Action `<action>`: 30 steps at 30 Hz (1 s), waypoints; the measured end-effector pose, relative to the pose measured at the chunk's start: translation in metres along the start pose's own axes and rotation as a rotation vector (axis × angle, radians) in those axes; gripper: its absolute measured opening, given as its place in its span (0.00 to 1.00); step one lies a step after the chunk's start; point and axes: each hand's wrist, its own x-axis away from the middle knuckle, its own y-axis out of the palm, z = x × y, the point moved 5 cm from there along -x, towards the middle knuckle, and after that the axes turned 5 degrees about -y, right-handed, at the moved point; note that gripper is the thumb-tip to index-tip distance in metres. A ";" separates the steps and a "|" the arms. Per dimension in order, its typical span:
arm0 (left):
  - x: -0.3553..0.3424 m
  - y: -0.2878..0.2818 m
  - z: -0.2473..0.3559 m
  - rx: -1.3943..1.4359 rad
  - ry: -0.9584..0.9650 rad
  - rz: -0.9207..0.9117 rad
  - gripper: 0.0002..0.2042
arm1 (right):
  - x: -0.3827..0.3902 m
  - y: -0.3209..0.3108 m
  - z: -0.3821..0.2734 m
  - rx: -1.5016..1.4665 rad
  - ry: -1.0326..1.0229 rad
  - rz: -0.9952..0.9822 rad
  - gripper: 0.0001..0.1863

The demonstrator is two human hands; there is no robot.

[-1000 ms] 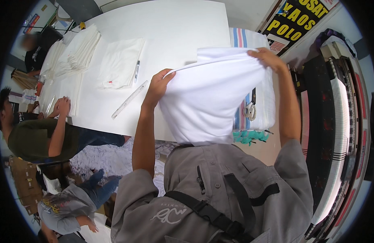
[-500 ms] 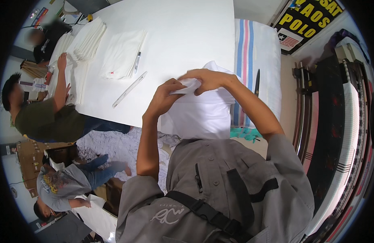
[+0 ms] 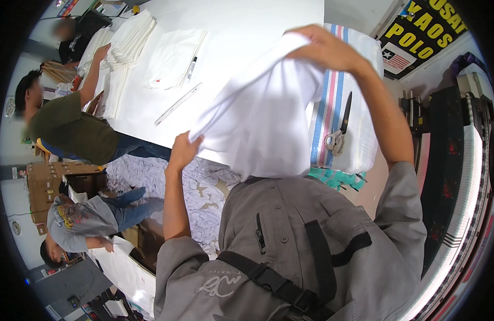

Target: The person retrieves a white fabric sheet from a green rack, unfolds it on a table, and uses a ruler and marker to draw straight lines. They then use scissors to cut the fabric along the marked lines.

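A white cloth [image 3: 268, 112], which looks like a garment, is stretched between my hands over the near edge of the white table [image 3: 241, 32]. My left hand [image 3: 185, 150] is closed on its lower left edge. Farther off and to the right, my right hand [image 3: 327, 49] grips the upper edge, fingers folded over the fabric. The cloth hangs in loose folds down toward my waist. Part of the table and of the striped sack lies hidden behind it.
Left on the table lie a clear ruler [image 3: 178, 104], a marker [image 3: 192, 68], a folded white cloth [image 3: 172, 56] and stacked white cloths [image 3: 132, 37]. Scissors [image 3: 338, 134] rest on a striped sack [image 3: 365, 112] at right. Co-workers [image 3: 76, 128] are at left; white cloth pieces [image 3: 145, 176] cover the floor.
My hands have moved apart, the right one up and away, the left one down and left. The cloth, bunched between them before, is now spread. More of the scissors shows.
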 end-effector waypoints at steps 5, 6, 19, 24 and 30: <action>-0.017 -0.090 0.016 0.677 0.114 0.493 0.19 | 0.026 -0.075 0.016 0.006 -0.014 0.285 0.20; -0.020 -0.118 0.037 0.659 0.269 0.512 0.19 | 0.028 -0.088 0.015 -0.020 -0.033 0.268 0.21; 0.008 -0.326 0.176 0.078 0.663 0.174 0.11 | 0.134 -0.142 -0.024 0.260 0.445 0.046 0.27; 0.008 -0.359 0.134 0.149 0.689 0.181 0.21 | 0.195 -0.149 -0.018 0.135 0.546 0.187 0.31; -0.044 -0.445 0.132 0.200 0.730 0.187 0.25 | 0.253 -0.220 -0.023 0.073 0.426 0.540 0.44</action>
